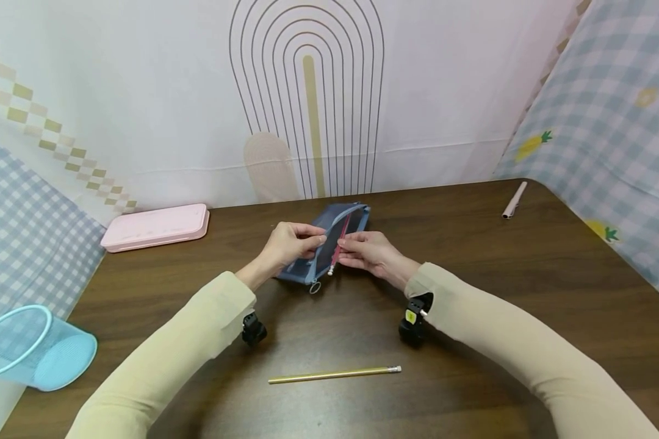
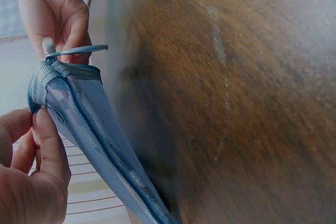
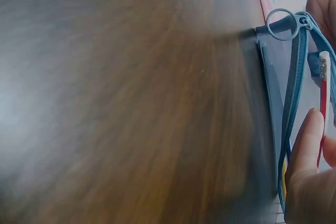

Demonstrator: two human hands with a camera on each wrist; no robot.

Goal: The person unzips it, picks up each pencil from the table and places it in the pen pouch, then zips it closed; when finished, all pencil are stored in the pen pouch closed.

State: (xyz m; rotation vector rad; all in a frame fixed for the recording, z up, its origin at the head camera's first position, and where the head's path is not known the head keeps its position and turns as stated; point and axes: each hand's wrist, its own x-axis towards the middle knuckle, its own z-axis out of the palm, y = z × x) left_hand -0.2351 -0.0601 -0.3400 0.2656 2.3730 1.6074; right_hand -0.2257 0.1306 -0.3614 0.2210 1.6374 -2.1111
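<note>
The pouch (image 1: 323,259) looks to me like woven mesh cloth, with coarse zip tape (image 3: 297,72) and a smooth ring pull (image 2: 84,50). The red pencil (image 3: 323,95) has a metal ferrule (image 3: 323,70); the gold pencil (image 1: 335,375) gleams. My sleeves (image 1: 181,353) are soft, matt cloth. The surface (image 1: 318,335) is glossy wood grain, the pink case (image 1: 156,228) smooth, plastic-looking.
</note>
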